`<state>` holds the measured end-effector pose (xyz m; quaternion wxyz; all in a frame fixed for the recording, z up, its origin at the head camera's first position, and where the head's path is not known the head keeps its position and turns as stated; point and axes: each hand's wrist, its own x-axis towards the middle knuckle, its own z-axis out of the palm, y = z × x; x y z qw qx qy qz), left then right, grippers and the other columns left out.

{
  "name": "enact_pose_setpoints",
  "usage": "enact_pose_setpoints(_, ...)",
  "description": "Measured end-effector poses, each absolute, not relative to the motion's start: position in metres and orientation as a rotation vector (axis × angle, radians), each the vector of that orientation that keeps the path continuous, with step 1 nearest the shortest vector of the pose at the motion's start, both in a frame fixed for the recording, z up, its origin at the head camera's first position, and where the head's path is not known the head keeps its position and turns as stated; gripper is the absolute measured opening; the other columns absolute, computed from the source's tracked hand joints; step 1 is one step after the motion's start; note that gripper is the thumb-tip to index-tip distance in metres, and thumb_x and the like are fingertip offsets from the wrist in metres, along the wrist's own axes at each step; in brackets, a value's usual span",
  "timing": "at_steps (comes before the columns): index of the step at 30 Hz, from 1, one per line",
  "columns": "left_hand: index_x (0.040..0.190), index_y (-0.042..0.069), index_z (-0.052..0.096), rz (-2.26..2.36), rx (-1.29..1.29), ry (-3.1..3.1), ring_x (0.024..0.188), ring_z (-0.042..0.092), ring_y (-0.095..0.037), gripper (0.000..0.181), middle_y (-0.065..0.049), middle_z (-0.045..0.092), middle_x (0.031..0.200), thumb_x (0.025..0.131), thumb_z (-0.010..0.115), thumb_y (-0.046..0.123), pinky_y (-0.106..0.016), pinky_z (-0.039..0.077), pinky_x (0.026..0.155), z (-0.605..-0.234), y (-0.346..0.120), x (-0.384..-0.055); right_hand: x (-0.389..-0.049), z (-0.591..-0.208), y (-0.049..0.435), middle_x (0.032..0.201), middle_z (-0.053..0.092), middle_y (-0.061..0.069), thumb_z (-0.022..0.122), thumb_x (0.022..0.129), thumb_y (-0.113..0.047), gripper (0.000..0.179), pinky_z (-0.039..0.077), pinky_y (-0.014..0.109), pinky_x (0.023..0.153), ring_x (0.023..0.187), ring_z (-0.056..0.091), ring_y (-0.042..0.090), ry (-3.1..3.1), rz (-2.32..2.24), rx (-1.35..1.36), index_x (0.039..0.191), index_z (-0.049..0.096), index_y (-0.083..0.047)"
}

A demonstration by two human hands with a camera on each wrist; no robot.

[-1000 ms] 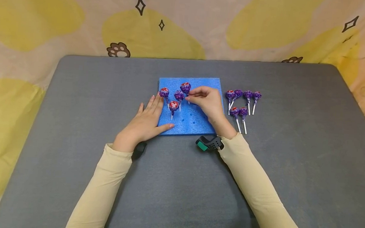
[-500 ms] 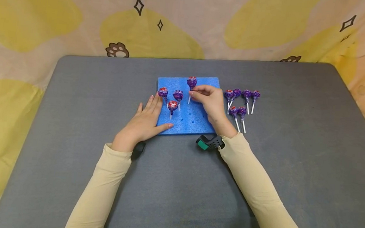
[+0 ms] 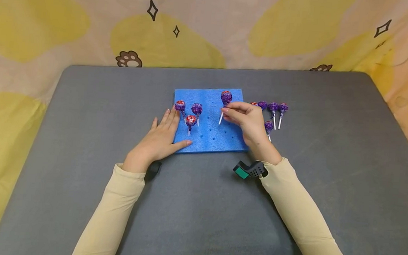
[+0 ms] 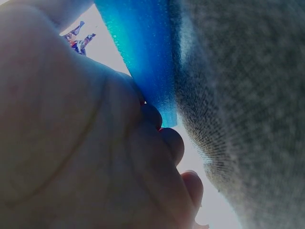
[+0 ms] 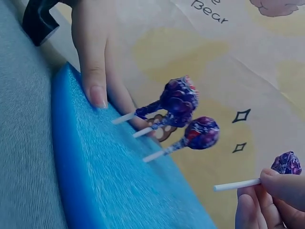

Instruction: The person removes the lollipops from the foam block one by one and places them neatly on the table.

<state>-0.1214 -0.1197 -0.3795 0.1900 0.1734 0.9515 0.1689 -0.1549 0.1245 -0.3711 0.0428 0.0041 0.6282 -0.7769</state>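
The right hand [image 3: 248,120] had thumb and forefinger clamped together on a purple-wrapped lollipop [image 3: 226,98], gripping it just below its round head, and the bare white stick slanted down over the right half of a blue foam board [image 3: 210,143]. In the right wrist view the stick's lower end was free, well apart from the foam. The left hand [image 3: 157,140] held nothing in a grip: it lay flat by the board's left side, fingers straight and thumb spread apart from them, the thumb resting on the near left part of the foam. Three standing lollipops [image 3: 196,109] rose from the board's left half, close together, their sticks set in the foam, and small dark holes [image 3: 214,139] dotted its surface. Loose lollipops [image 3: 273,107] lay on the grey tabletop [image 3: 198,214] to the right of the board, some partly hidden behind the right hand. Beige sleeves [image 3: 300,217] covered both forearms, and a black strap [image 3: 256,169] with a green part circled the right wrist. Behind the tabletop hung a pale cloth [image 3: 233,19] with yellow patches, star outlines and paw prints.
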Motion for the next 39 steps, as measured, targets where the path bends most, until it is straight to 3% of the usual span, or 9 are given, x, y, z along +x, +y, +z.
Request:
enact_pose_setpoints(5, 0.149, 0.000, -0.002, 0.481, 0.491, 2.674, 0.142, -0.015, -0.026, 0.094, -0.013, -0.013, 0.156, 0.092, 0.046, 0.056, -0.053, -0.006, 0.110, -0.379, -0.121, -0.122, -0.148, -0.369, 0.137, 0.077, 0.070, 0.006, 0.063, 0.084, 0.010, 0.018, 0.055, 0.027, 0.068, 0.071, 0.068, 0.014, 1.912, -2.387, 0.000, 0.080, 0.071, -0.006)
enact_pose_setpoints(16, 0.149, -0.001, 0.000, 0.479, 0.496, 2.673, 0.142, -0.014, -0.027, 0.094, -0.013, -0.014, 0.156, 0.092, 0.047, 0.056, -0.054, -0.005, 0.110, -0.378, -0.119, -0.123, -0.139, -0.370, 0.161, 0.078, 0.070, 0.005, 0.061, 0.085, 0.011, 0.020, 0.055, 0.026, 0.068, 0.072, 0.068, 0.013, 1.899, -2.376, 0.007, 0.081, 0.071, -0.007)
enact_pose_setpoints(39, 0.149, -0.001, -0.001, 0.491, 0.515, 2.674, 0.142, -0.014, -0.028, 0.093, -0.015, -0.013, 0.155, 0.093, 0.046, 0.056, -0.053, -0.006, 0.110, -0.380, -0.122, -0.123, -0.152, -0.360, 0.214, 0.078, 0.069, 0.011, 0.066, 0.082, 0.009, 0.008, 0.055, 0.025, 0.066, 0.070, 0.068, 0.016, 1.747, -2.527, 0.234, 0.081, 0.071, 0.003)
